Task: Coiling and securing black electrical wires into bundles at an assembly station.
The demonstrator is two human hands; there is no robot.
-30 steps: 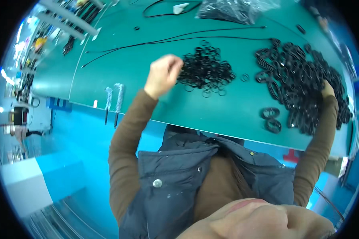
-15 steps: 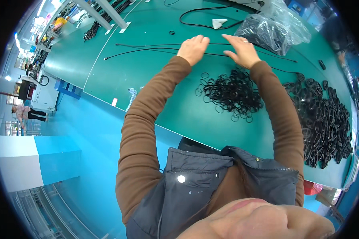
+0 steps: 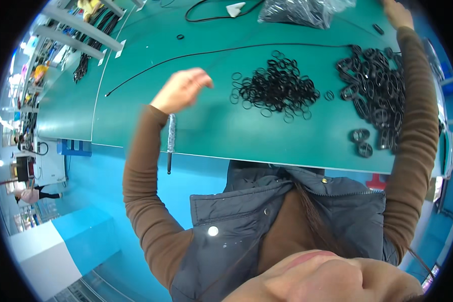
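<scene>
My left hand (image 3: 182,88) hovers blurred over the green table mat (image 3: 136,110), fingers loosely curled, just near of a long thin black cord (image 3: 196,54) that crosses the table. Whether it pinches anything is unclear. To its right lies a heap of thin black rings (image 3: 277,88). My right hand (image 3: 397,13) reaches to the far right corner, beyond a pile of thicker black rings (image 3: 375,85) and beside a clear bag of black rings (image 3: 297,12). Its fingers are cut off by the picture's rim.
A silvery sleeve-like tool (image 3: 171,136) hangs over the table's near edge. A lone ring (image 3: 180,36), a looped black cable (image 3: 211,17) and a white scrap (image 3: 235,9) lie at the far side. Racks with cable bundles (image 3: 83,60) stand left. A person (image 3: 30,194) stands far off.
Both hands have left the cord at the table's middle. My left hand drew back toward me and leftward; my right hand swung out to the far right corner.
</scene>
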